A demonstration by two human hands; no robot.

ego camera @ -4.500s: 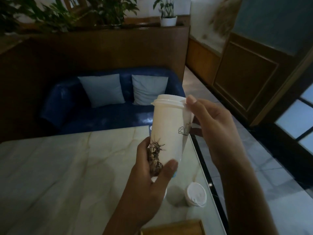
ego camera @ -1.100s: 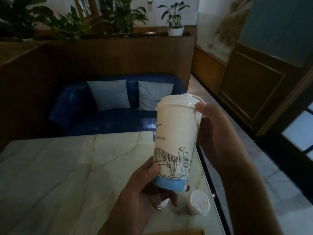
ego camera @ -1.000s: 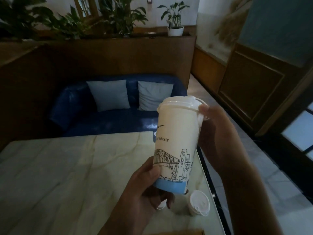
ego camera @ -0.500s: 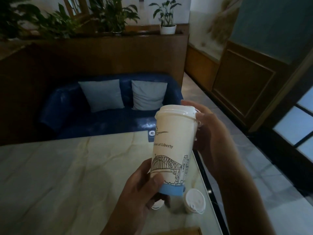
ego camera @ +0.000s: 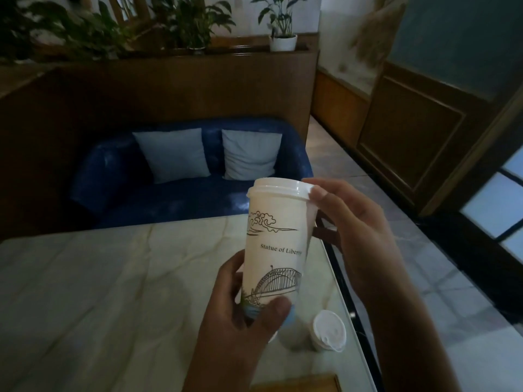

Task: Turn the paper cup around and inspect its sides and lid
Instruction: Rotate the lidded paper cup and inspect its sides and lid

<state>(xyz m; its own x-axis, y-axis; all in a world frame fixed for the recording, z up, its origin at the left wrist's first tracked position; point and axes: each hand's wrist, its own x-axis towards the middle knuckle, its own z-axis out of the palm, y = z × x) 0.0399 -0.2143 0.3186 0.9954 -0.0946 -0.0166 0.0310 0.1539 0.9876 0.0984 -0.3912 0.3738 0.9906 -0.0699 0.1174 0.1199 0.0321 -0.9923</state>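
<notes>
Over the marble table (ego camera: 113, 278), a person holds a tall white paper cup (ego camera: 276, 247) upright in the air with both hands. Far left, along the top of the wooden partition, leafy plants (ego camera: 85, 32) stand in a row, and a white pot (ego camera: 283, 42) further right holds one more plant. Below the partition a blue sofa (ego camera: 113, 182) carries two pale cushions (ego camera: 172, 154) side by side.

The left hand (ego camera: 243, 315) wraps the bottom of the cup, thumb across the blue band at its base, fingers curled round the far side. The cup's wall shows a line drawing of an arched bridge, the words "Statue of Liberty" and a swirl of cloud above. A white lid (ego camera: 278, 188) sits pressed on its rim, so what is inside cannot be seen. The right hand (ego camera: 356, 230) pinches the lid's edge, thumb tip on the rim and a finger reaching round behind it; the remaining fingers curl loosely beside the cup's wall.

To the right, near the table's edge, a second lidded cup (ego camera: 329, 331) stands on the table, its contents likewise hidden. At the bottom edge a wooden object (ego camera: 297, 384) shows partly.
</notes>
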